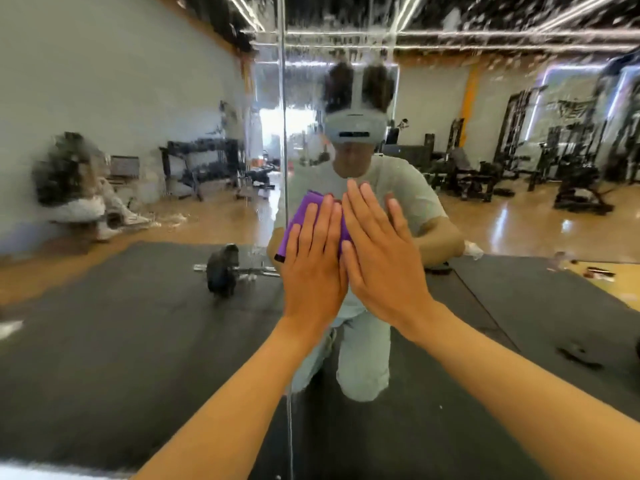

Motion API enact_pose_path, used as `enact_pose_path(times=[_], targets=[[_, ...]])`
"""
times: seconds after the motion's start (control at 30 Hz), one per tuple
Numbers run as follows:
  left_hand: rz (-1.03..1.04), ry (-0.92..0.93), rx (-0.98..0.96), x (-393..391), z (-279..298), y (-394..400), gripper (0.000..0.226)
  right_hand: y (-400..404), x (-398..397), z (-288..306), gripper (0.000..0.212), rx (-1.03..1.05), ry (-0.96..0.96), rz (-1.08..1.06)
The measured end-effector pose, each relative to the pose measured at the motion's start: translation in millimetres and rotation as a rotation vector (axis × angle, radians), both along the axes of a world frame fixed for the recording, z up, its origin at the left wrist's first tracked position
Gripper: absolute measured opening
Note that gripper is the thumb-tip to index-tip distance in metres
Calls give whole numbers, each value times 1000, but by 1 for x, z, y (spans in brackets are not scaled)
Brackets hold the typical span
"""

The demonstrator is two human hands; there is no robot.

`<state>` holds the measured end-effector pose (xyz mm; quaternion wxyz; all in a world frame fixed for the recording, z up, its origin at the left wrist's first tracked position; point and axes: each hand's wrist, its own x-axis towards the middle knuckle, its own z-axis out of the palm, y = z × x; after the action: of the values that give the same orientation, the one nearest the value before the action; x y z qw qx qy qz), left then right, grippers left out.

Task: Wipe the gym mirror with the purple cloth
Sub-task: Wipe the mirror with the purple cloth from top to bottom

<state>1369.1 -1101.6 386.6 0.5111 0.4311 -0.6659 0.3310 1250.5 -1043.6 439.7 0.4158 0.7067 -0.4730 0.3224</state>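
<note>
Two hands (349, 268) flat on one purple cloth (304, 216)

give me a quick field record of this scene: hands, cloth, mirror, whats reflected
left hand: left hand flat, fingers straight, pressing the cloth against the mirror
right hand: right hand flat, fingers straight, beside the left, also on the cloth
cloth: purple cloth, mostly hidden under both hands
mirror: mirror streaked and wet-looking, worst near the top; vertical seam just left of the hands
reflected: kneeling person in a headset, barbell on a dark mat, gym machines at right
</note>
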Motion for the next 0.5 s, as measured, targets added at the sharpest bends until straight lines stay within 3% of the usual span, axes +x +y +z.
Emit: enact_pose_path(times=[0.27,0.37,0.5], targets=[[-14,-97,148,15,-141,11,67,13,-3,-86,59,74,17,-27],[-41,-206,109,24,-95,6,65,16,-8,-78,60,111,42,-14],[-118,-291,-17,27,32,-5,59,12,-22,-32,64,55,-99,-23]])
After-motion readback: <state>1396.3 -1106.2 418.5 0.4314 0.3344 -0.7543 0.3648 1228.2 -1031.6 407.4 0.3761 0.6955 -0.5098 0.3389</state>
